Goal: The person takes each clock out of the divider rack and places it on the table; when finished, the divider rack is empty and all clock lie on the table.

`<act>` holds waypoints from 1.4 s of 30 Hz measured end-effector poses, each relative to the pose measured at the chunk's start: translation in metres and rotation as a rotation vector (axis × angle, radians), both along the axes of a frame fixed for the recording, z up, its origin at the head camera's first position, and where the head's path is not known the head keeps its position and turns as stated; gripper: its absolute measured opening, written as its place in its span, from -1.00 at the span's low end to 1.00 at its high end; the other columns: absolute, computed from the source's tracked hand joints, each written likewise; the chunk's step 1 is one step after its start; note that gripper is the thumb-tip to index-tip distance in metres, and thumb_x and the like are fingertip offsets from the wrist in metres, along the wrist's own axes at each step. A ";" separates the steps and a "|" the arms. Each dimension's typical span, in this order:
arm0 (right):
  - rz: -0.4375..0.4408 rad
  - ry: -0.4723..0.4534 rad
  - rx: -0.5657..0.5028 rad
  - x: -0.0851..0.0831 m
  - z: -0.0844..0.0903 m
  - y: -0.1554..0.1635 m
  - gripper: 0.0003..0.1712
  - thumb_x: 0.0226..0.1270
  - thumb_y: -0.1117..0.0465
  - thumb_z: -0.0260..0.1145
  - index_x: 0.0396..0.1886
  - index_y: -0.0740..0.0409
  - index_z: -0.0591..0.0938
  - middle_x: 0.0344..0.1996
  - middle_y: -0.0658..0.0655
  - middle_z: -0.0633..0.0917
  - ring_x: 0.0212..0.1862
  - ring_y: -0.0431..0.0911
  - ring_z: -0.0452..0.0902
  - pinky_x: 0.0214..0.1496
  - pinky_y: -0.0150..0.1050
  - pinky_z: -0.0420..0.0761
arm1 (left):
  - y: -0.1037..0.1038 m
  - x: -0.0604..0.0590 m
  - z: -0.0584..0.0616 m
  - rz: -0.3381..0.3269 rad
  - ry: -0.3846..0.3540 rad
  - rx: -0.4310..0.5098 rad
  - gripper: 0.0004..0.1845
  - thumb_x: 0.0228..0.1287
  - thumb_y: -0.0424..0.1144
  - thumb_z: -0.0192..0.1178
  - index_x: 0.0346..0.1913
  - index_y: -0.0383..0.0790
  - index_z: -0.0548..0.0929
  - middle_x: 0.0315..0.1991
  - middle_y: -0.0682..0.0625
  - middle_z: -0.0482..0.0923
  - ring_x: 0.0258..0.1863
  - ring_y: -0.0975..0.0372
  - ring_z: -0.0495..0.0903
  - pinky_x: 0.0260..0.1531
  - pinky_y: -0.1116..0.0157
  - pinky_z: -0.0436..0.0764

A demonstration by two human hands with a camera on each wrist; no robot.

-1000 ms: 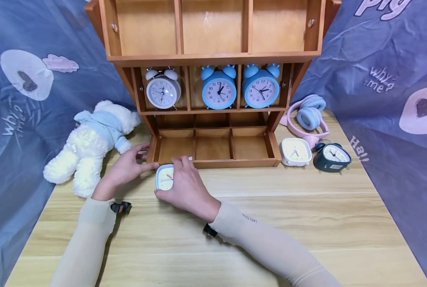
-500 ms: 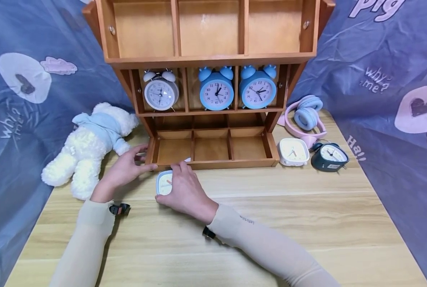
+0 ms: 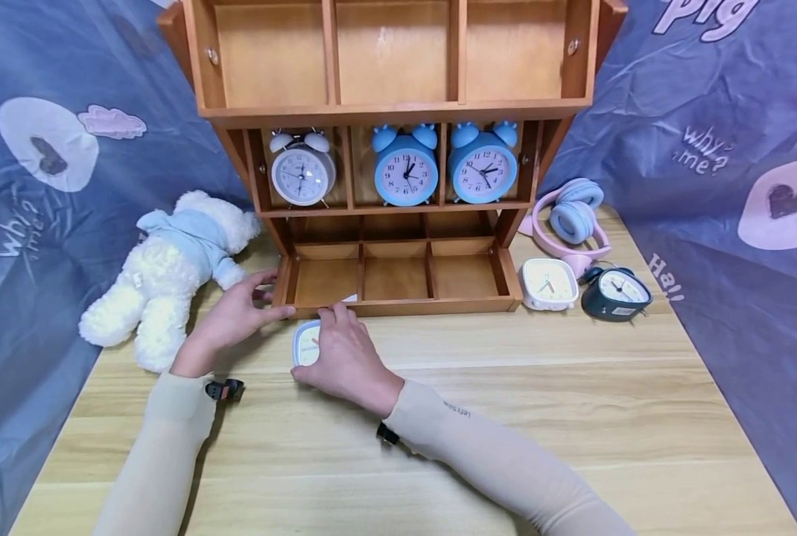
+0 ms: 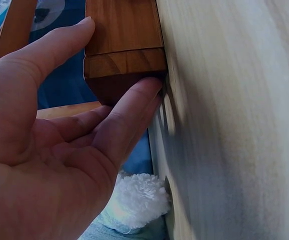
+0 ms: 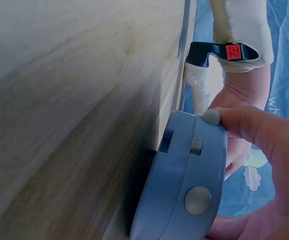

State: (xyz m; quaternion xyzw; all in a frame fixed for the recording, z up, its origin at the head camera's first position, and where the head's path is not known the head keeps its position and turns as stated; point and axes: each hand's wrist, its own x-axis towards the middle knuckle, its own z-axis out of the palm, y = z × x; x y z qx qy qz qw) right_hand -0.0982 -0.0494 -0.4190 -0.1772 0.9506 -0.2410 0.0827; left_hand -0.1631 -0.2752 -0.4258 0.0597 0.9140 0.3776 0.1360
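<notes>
Head view, right hand (image 3: 345, 361) grip closed around small blue clock (image 3: 305, 346), left hand (image 3: 237, 316) flat against shelf corner (image 3: 283, 286)

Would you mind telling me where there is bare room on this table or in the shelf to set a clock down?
The wooden shelf's three bottom compartments and three top ones are bare, as is the light wooden table in front. The middle row is full of round alarm clocks. The strip right of the shelf is crowded by a white square clock, a dark clock and pink headphones.

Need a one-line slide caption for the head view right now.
Right hand grips a pale blue clock on the table before the wooden shelf; left hand touches its corner.
</notes>
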 end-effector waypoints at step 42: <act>0.051 0.070 -0.147 -0.003 0.009 0.017 0.11 0.04 -0.32 0.57 0.47 0.14 0.38 0.31 0.06 0.45 0.25 -0.06 0.46 0.35 -0.11 0.53 | -0.002 -0.002 -0.007 0.002 0.015 -0.009 0.00 0.29 0.17 0.38 0.60 -0.23 0.15 0.33 -0.33 0.50 0.30 -0.17 0.54 0.21 -0.12 0.57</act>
